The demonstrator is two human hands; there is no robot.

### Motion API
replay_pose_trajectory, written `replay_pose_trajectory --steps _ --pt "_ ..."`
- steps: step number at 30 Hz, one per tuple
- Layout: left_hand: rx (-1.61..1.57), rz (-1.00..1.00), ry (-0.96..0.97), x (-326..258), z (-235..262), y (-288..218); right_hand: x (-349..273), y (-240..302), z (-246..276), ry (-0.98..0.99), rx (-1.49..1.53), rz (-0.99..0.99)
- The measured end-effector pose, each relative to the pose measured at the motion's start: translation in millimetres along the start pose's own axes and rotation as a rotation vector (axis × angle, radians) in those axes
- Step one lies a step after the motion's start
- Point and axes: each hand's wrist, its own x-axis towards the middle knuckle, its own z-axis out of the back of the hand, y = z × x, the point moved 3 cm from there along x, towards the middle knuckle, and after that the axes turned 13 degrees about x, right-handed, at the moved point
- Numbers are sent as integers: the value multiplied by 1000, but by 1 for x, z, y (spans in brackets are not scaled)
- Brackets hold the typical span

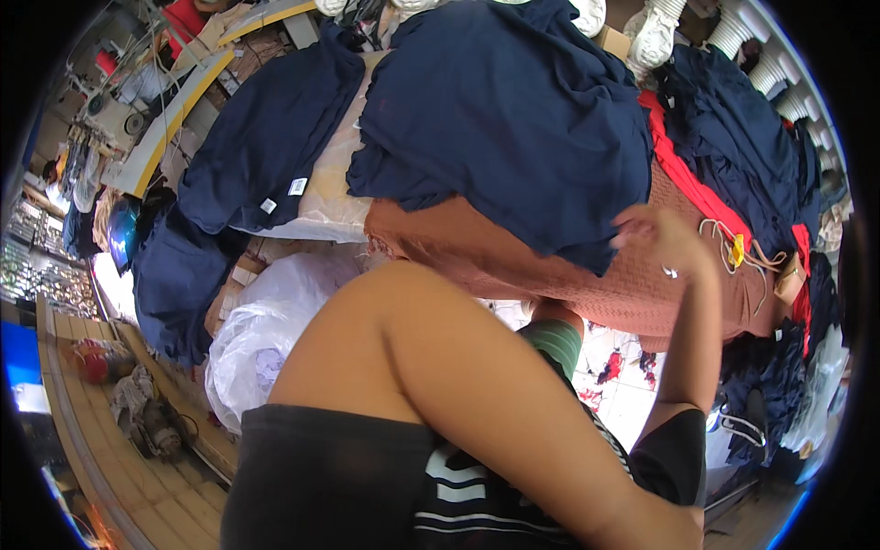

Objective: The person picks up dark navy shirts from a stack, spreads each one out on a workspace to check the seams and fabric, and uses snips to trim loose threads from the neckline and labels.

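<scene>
My right hand is raised at the right edge of a large dark blue cloth garment. Its fingers are loosely curved and apart, with the tips at the cloth's edge; I see nothing held in them. A small white object shows at the wrist. The garment lies spread over a brown textured cloth. My left arm bends across the front of me, elbow up, and its forearm runs down to the lower right. The left hand itself is out of sight.
More dark blue garments with white tags lie left, others right beside a red strip. A cord with a yellow piece rests on the brown cloth. A clear plastic bag stands lower left, and a sewing machine further left.
</scene>
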Motion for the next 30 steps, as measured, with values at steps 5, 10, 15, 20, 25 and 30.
replay_pose_trajectory --steps 5,10,15,20,25,30 --pt "45 12 -278 -108 44 31 2 -3 -99 -445 -304 438" --pt "1267 1004 -412 -266 141 110 -8 -1 -64 -567 433 484" --pt "1709 1184 -837 -370 222 84 -53 -7 14 -707 1109 552" --pt "139 980 -1329 -390 265 48 -68 -60 62 -973 1437 482" --pt "-340 853 -1278 -366 252 40 -50 -104 67 -1012 1642 213" --pt "-271 788 -1340 -352 247 36 -57 -104 70 -1134 1565 231"
